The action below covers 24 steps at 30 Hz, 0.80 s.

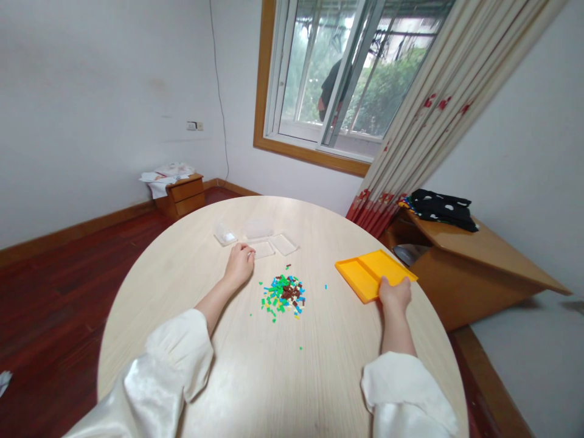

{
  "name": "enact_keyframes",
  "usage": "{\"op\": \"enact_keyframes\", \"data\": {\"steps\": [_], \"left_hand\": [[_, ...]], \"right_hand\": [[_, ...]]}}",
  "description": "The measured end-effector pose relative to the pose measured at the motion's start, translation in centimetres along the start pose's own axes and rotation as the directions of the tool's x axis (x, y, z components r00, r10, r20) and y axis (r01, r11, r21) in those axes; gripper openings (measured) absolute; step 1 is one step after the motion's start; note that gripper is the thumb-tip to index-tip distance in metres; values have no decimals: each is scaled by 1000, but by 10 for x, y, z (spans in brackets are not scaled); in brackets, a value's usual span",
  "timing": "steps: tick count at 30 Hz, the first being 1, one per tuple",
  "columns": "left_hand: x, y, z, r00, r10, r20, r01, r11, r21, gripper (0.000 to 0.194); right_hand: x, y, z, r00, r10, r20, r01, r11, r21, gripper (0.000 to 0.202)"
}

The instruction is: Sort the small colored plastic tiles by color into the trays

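Note:
My left hand (239, 266) is at the near side of a group of clear plastic boxes, its fingers bent over the left edge of a shallow clear plastic box (264, 250). My right hand (395, 294) grips the near right edge of a yellow divided tray (358, 272), thumb on top. The tray is at the table's right side, and no pieces show in it. Between the hands lies a loose pile of small building bricks (283, 293), green, brown, blue, yellow and white.
More clear boxes stand behind my left hand: an upright one (225, 234), a taller one (258, 228) and a flat one (285, 244). A few stray bricks lie around the pile on the round table (255, 389). A wooden cabinet (479, 261) stands beyond the right edge.

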<state>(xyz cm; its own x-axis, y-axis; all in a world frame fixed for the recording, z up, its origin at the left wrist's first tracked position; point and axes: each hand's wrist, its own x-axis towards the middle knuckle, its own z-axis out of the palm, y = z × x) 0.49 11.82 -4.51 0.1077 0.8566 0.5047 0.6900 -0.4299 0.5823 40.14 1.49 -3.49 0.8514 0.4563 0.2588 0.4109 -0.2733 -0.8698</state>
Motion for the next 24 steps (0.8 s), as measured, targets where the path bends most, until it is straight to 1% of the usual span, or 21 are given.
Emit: {"op": "enact_keyframes", "data": {"steps": [4, 8, 10, 12, 13, 14, 15, 17, 19, 20, 21, 22, 24], "left_hand": [[0, 0, -1, 1000, -9, 1, 9, 1000, -22, 23], [1, -1, -2, 1000, -23, 12, 23, 999, -37, 23], [2, -1, -2, 999, -26, 24, 27, 999, -39, 24], [2, -2, -1, 999, -28, 31, 29, 999, -42, 24], [2, -2, -1, 999, -27, 33, 29, 999, -43, 25], [3, -3, -1, 999, -26, 33, 28, 999, -46, 25], [3, -3, 0, 999, -25, 33, 27, 998, -52, 25], [4, -3, 0, 999, -26, 31, 28, 997, -65, 26], [4, -4, 0, 999, -28, 30, 31, 996, -80, 27], [5, -4, 0, 999, -30, 28, 33, 996, -87, 27], [5, -4, 1, 999, -33, 25, 35, 995, -95, 26], [5, -4, 1, 999, -36, 22, 38, 994, -102, 26], [5, -3, 1, 999, -43, 15, 45, 992, -116, 25]], "right_hand": [[-6, -6, 0, 995, 70, -66, -80, 984, -157, 58], [-15, -13, -3, 989, 95, -111, -120, 961, -249, 52], [-21, -20, -5, 990, 51, -130, -89, 947, -308, 52], [-29, -32, -5, 989, -69, -128, 14, 921, -389, 48], [-35, -39, -4, 982, -155, -105, 97, 901, -423, 45], [-41, -46, -2, 972, -229, -48, 184, 877, -445, 41], [-49, -52, 1, 957, -285, 61, 281, 845, -456, 38], [-64, -63, 10, 896, -342, 283, 440, 767, -466, 36], [-79, -68, 19, 834, -343, 431, 537, 682, -497, 36], [-85, -68, 24, 810, -350, 470, 571, 648, -503, 36], [-91, -67, 27, 796, -357, 489, 591, 630, -503, 37], [-95, -66, 29, 785, -366, 500, 606, 624, -494, 38], [-100, -62, 32, 767, -389, 509, 623, 640, -450, 40]]}}
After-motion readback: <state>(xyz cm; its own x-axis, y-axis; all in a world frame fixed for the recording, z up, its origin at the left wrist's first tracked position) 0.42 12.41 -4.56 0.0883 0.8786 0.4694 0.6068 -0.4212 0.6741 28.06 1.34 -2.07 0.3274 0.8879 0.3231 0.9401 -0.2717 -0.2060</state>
